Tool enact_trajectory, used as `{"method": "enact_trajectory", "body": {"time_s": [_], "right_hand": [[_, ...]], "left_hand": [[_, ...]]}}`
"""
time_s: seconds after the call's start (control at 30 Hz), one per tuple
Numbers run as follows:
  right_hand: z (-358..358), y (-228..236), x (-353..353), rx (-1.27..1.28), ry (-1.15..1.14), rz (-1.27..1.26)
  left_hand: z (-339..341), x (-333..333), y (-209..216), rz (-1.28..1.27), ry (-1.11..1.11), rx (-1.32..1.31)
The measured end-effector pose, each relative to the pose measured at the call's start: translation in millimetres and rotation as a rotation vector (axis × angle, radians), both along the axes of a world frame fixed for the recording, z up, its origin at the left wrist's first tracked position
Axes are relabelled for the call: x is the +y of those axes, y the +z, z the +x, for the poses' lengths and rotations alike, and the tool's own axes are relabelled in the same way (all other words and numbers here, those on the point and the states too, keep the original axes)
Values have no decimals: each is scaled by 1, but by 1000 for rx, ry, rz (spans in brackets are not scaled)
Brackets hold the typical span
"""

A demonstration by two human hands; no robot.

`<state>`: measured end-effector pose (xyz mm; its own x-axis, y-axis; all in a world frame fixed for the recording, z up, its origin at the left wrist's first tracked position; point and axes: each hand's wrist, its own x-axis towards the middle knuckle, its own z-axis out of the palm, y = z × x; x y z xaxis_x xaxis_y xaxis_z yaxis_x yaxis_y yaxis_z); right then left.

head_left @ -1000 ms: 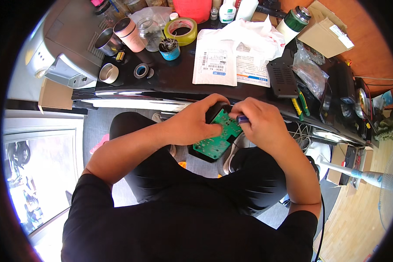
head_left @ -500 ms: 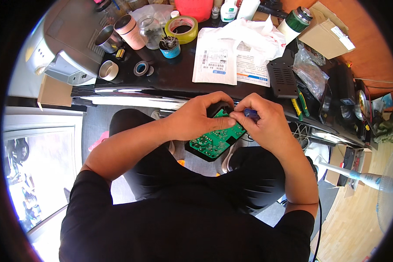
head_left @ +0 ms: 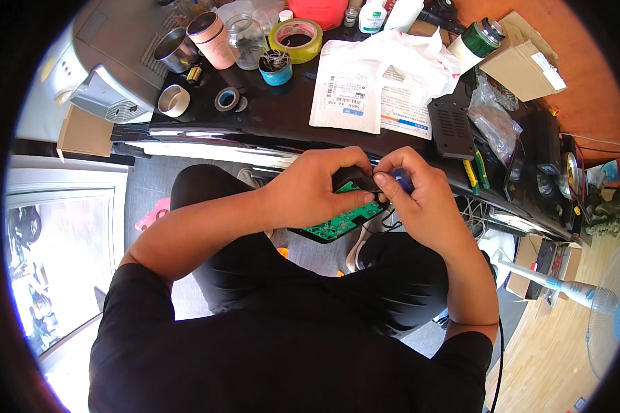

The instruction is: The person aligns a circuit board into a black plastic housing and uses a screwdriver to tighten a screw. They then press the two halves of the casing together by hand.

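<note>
Above my lap, my left hand (head_left: 317,184) is closed on a green circuit board (head_left: 342,221) seated in a black casing. Its thumb lies along the board's upper part, and the fingers wrap over the far end. My right hand (head_left: 420,196) meets it at the board's right corner, gripping a blue-handled tool (head_left: 402,180). Only the rounded handle shows; the tool's tip is hidden by the fingers. Black wire (head_left: 390,221) hangs near the casing's right side.
A black desk (head_left: 269,124) runs beyond my hands, holding a white packet (head_left: 348,93), yellow tape roll (head_left: 296,41), metal pot (head_left: 276,67), vented black cover (head_left: 452,129) and yellow-green pliers (head_left: 472,175). A white fan (head_left: 565,286) stands at right.
The circuit board and casing have tilted, so less of the green face shows. My right hand has turned slightly with the blue handle. Both hands remain close together.
</note>
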<state>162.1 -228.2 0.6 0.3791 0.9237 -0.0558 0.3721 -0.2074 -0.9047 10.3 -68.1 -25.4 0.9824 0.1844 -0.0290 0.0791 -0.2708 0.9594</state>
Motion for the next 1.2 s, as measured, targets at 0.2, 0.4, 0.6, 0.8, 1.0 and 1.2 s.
{"method": "enact_trajectory", "body": {"time_s": [0.2, 0.4, 0.6, 0.8, 1.0, 1.2], "right_hand": [[12, 17, -6, -135, 172, 175], [12, 8, -5, -400, 155, 386], [6, 10, 0, -504, 93, 456], [1, 13, -1, -439, 66, 369], [-6, 10, 0, -416, -20, 377], [-14, 22, -1, -247, -116, 322]], "left_hand": [[-4, 2, 3, 191, 85, -199], [-5, 1, 13, 96, 121, -138], [-6, -5, 8, 42, 212, -189], [-7, -7, 7, 103, 257, -256], [-6, -8, 9, 172, 271, -285], [-5, -7, 12, 185, 278, -331]]}}
